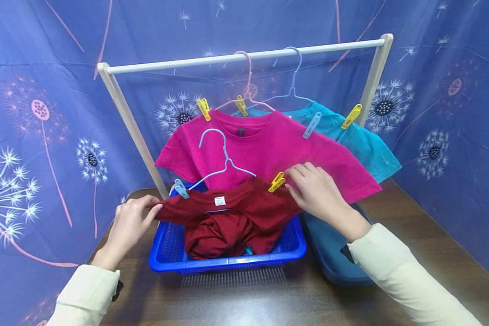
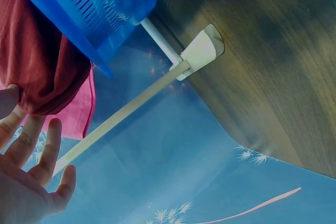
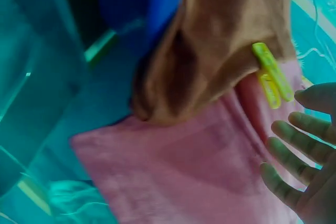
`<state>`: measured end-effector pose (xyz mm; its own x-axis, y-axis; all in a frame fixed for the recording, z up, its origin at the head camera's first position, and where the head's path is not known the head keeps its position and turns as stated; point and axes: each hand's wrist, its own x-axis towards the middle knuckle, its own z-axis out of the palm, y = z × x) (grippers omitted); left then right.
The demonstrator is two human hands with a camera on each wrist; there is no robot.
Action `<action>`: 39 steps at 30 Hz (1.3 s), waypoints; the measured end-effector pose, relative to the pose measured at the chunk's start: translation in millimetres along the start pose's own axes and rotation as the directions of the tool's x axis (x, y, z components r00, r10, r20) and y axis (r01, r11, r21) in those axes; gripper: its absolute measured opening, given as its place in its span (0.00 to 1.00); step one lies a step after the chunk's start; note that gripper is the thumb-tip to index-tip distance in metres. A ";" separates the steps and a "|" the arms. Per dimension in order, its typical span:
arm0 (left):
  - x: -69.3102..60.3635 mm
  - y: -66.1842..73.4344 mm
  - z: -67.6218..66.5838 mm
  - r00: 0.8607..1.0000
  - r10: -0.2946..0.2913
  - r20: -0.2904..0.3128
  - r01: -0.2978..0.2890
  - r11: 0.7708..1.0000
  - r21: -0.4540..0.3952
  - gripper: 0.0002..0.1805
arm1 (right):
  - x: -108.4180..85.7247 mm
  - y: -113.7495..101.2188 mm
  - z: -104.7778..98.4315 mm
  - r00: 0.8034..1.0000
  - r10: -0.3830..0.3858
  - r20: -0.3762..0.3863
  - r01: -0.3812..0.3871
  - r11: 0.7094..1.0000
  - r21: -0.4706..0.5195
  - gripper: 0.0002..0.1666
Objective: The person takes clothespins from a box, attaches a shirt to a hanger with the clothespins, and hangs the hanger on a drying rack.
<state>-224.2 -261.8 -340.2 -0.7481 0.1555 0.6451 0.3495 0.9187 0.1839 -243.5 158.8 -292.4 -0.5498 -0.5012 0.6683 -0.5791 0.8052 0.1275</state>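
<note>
A dark red T-shirt (image 1: 265, 213) hangs on a light blue hanger (image 1: 226, 159), its lower part bunched in the blue basket (image 1: 228, 264). At its left shoulder sits a light blue clothespin (image 1: 181, 189), and a yellow clothespin (image 1: 277, 182) is clipped at the right shoulder. My left hand (image 1: 131, 222) pinches the end of the left sleeve (image 2: 44, 61) between thumb and fingers. Close beside the yellow clothespin is my right hand (image 1: 319, 192); the right wrist view shows its fingers (image 3: 294, 129) spread, apart from the clothespin and holding nothing. The hanger's hook is free of the rod.
Behind, a pink T-shirt (image 1: 244, 154) and a turquoise T-shirt (image 1: 368, 145) hang with clothespins from the white rod (image 1: 167, 66) of a wooden rack. A dark teal bin (image 1: 342, 267) stands right of the basket on the wooden table (image 1: 244, 303). Patterned blue cloth (image 1: 36, 158) surrounds everything.
</note>
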 end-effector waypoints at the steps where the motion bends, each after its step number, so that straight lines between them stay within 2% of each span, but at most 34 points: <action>1: 0.0 -0.1 0.0 1.000 -0.001 0.000 0.001 1.000 0.001 0.03 | -2.3 1.4 1.5 1.000 0.007 0.005 -0.007 1.000 0.002 0.24; 12: -0.1 -1.2 2.1 1.000 0.002 -0.007 -0.002 1.000 0.000 0.03 | -23.0 11.1 24.3 0.998 0.032 0.052 -0.029 0.998 -0.047 0.20; 21: -0.8 0.4 1.0 1.000 -0.014 0.000 0.014 1.000 0.000 0.02 | -30.3 14.3 36.0 0.997 0.049 0.057 -0.043 0.993 -0.110 0.17; 27: -1.6 1.7 2.0 1.000 -0.031 0.005 0.031 1.000 0.002 0.03 | -33.2 14.1 40.1 0.996 0.067 0.058 -0.060 0.992 -0.111 0.16; 39: 2.2 -2.2 0.3 0.997 0.003 -0.074 -0.003 1.000 0.003 0.03 | -35.9 11.6 36.3 0.997 0.074 0.023 -0.072 0.994 -0.078 0.13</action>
<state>-226.7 -263.4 -339.4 -0.7031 0.1309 0.6990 0.3501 0.9192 0.1801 -252.3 174.6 -341.5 -0.6048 -0.4471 0.6590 -0.4895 0.8615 0.1353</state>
